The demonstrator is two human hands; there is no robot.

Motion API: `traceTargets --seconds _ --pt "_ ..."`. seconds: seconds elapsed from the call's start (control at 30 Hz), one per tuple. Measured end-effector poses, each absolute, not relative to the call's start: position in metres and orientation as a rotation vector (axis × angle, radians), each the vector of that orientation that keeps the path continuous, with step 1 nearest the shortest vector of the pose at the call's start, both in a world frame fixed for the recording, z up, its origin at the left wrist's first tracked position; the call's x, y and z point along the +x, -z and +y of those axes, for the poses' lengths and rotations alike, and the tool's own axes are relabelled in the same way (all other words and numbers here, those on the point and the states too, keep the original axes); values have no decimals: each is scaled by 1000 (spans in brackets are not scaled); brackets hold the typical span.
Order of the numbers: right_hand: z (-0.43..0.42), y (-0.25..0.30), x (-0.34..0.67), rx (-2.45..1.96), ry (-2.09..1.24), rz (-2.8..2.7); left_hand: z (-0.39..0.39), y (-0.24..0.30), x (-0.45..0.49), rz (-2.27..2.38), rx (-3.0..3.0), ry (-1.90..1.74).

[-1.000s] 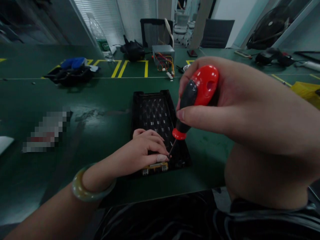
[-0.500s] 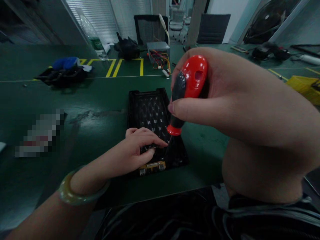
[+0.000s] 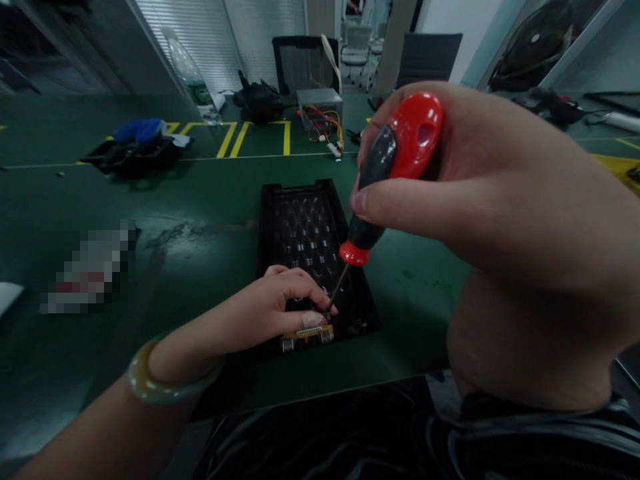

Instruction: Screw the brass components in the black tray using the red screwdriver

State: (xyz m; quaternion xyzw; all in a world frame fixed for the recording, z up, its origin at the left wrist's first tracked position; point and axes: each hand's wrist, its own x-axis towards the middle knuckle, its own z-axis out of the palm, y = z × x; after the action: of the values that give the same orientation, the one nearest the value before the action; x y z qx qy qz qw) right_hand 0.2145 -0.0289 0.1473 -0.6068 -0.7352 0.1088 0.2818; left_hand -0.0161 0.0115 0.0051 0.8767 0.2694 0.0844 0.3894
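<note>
A screwdriver with a red and dark grey handle is gripped in my right hand, tilted so its shaft runs down and left. Its tip meets the thumb and forefinger of my left hand, which are pinched together; whatever small thing lies between them is too small to name. Under both hands lies a black plastic casing with a perforated or patterned inside. At its near end sits a small yellowish circuit board with connectors, just below my left thumb.
On the left lie a blurred-out packet and a black tray with a blue item. Farther back stand a plastic bottle and a metal power supply box with loose coloured wires. A yellow object is at the right.
The screwdriver has tilted over to the right at its handle, and its tip now touches down by my left fingertips. My left thumb has closed in toward the forefinger at the tip.
</note>
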Motion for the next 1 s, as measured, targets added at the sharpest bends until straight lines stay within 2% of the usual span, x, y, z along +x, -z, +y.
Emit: traceTargets --seconds 1.0 --pt "-29 -139 208 -1586 -268 -2151 3 -1 -6 733 2610 -179"
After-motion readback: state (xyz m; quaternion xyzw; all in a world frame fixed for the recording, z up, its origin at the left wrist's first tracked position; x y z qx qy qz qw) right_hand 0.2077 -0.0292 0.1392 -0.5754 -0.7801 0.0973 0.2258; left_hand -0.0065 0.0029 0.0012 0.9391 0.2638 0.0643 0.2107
